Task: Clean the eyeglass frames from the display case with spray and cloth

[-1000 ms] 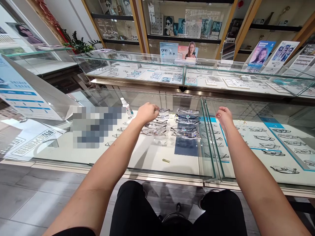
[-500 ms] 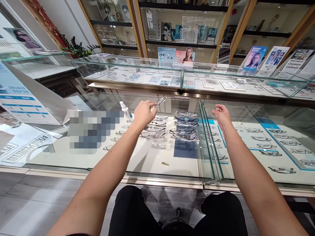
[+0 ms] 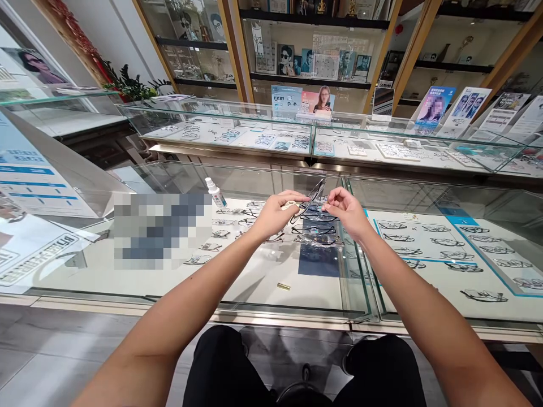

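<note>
The person's left hand [image 3: 278,216] has its fingers [image 3: 299,198] clamped on a pair of glasses [image 3: 314,193]. The pair is held up over the desk [image 3: 258,277], a glass-topped display unit, in the gap between the two hands. It is tilted, its upper end rising to the right beyond the left fingertips and its lower end hanging just below them. Something pale shows at the left fingers, too small to make out.

The right hand [image 3: 348,213] faces it from the other side, thumb and forefinger close together, their tips just beside the glasses. One cannot tell whether they touch the pair or pinch anything small.

Below and behind the hands, a column of dark-framed spectacles [image 3: 316,230] lies partly over a navy panel [image 3: 318,263]. A white spray bottle [image 3: 216,193] stands, leaning in view, to the left of the left hand, well apart from it. Nearer the person lies a small gold-coloured piece [image 3: 283,286]. To the right, beyond a glass divider, more eyeglass frames [image 3: 483,295] sit in rows.
</note>
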The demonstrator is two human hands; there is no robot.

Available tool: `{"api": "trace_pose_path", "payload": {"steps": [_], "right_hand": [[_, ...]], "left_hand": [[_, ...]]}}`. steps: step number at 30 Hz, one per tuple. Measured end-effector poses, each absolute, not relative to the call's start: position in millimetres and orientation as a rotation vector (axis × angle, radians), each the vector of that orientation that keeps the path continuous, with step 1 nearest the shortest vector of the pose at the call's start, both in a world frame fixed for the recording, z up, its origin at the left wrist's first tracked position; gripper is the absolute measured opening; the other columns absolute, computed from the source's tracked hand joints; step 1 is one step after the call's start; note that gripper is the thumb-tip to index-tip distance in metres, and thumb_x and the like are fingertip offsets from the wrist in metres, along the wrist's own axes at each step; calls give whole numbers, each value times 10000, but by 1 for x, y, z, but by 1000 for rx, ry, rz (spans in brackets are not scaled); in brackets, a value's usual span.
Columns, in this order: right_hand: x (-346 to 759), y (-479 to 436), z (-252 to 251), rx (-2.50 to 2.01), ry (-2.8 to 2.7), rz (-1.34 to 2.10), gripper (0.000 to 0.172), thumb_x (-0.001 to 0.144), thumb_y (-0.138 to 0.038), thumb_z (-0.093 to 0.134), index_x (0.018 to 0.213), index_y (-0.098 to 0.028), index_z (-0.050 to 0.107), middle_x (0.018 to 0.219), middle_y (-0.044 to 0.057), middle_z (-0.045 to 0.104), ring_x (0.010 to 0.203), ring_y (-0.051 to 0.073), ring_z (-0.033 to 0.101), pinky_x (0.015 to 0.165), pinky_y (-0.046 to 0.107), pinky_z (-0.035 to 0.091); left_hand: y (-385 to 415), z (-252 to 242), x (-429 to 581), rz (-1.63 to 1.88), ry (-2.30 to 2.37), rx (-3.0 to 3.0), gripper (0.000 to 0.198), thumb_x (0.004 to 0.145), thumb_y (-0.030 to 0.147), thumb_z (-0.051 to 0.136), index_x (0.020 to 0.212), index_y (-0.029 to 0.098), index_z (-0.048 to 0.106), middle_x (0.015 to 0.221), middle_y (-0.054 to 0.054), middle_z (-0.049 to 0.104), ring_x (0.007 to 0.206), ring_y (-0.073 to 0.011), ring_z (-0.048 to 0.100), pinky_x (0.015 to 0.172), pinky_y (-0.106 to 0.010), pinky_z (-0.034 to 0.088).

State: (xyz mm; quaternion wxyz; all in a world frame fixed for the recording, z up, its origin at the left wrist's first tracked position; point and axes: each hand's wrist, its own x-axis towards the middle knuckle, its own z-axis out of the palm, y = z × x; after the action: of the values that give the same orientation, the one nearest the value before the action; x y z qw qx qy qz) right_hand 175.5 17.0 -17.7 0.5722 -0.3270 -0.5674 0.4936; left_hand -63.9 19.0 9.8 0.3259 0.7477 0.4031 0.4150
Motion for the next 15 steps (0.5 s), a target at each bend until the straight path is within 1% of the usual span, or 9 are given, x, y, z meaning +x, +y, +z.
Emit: {"api": "trace_pose_path", "payload": {"steps": [4, 6, 8, 10, 12, 14, 15], "right_hand": [[172, 14, -17, -765, -1311, 1185, 487, 658, -357, 1030, 892, -258, 614, 833, -52, 559, 853, 165, 651, 853, 321, 523], [172, 14, -17, -761, -1297, 1185, 496, 646, -339, 1030, 891, -255, 607, 843, -52, 561, 832, 154, 623, 834, 313, 508], [172, 14, -16, -760, -1293, 1182, 503, 639, -327, 1027, 886, -254, 596, 848, -52, 560, 818, 148, 601, 809, 306, 489], [172, 14, -15, -762, -1306, 1183, 503, 641, -328, 1022, 880, -256, 585, 846, -51, 554, 814, 151, 591, 790, 305, 475], [171, 13, -14, -765, -1323, 1191, 502, 641, -330, 1019, 873, -258, 579, 833, -53, 543, 810, 155, 586, 778, 307, 463], [169, 11, -14, -763, -1332, 1200, 498, 637, -325, 1015, 866, -258, 577, 822, -54, 536, 808, 157, 585, 769, 308, 448], [169, 10, -13, -763, -1336, 1202, 495, 638, -323, 1012, 862, -258, 576, 819, -54, 536, 807, 158, 582, 766, 309, 441]], "left_hand": [[15, 13, -62, 1059, 1030, 1886, 405, 823, 226, 633, 1089, 284, 933, 1313, -54, 831, 1279, -299, 742, 1214, -480, 561], [14, 12, -61, 1049, 1027, 1862, 399, 817, 240, 644, 1087, 286, 935, 1327, -55, 830, 1268, -302, 751, 1174, -465, 586], [13, 12, -61, 1039, 1024, 1851, 376, 816, 267, 670, 1082, 285, 936, 1336, -57, 833, 1216, -296, 773, 1107, -438, 619], [12, 11, -60, 1034, 1025, 1833, 335, 829, 326, 718, 1081, 279, 934, 1336, -61, 836, 1072, -272, 800, 981, -405, 655], [11, 9, -60, 1030, 1044, 1781, 324, 843, 416, 774, 1085, 270, 930, 1290, -70, 848, 848, -224, 783, 792, -369, 653], [11, 7, -60, 1006, 1093, 1700, 375, 852, 515, 813, 1110, 267, 925, 1110, -73, 869, 645, -182, 705, 633, -352, 595], [12, 5, -59, 999, 1122, 1665, 400, 843, 554, 833, 1106, 267, 925, 1002, -67, 864, 593, -176, 674, 597, -352, 571]]}}
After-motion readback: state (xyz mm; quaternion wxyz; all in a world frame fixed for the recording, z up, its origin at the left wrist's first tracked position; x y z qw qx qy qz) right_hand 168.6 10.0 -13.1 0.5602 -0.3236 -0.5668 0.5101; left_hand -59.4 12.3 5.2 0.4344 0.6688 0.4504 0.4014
